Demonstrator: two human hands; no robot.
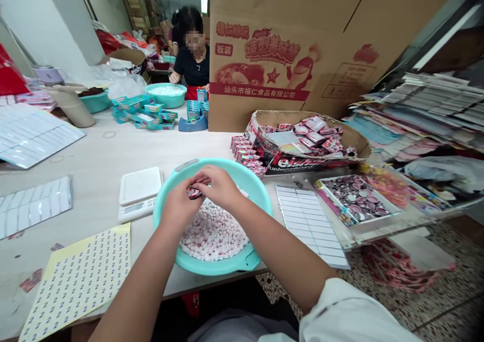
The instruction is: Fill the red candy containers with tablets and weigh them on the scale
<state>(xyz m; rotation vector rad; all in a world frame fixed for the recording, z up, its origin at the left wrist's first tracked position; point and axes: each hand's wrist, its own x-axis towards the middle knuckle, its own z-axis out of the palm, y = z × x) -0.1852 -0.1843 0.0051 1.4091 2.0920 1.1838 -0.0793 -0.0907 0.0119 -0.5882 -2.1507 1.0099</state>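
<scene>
My left hand [180, 202] is closed around a small red-and-white candy tin [193, 192], held over a turquoise basin [260, 195]. Fingers of my right hand [215, 184] are bent against the same tin from the right, partly covering it. Whether the tin is open or closed is hard to make out. Below both hands, many small white and pinkish candies [215, 231] fill the bottom of the basin.
Left of the basin is a white scale [139, 186], and nearer me a yellow sticker sheet [83, 276]. A carton of small packs [313, 135], a tray of round lids [355, 198] and a label sheet [312, 226] are rightward. A co-worker [192, 59] sits opposite beside a tall cardboard box [283, 79].
</scene>
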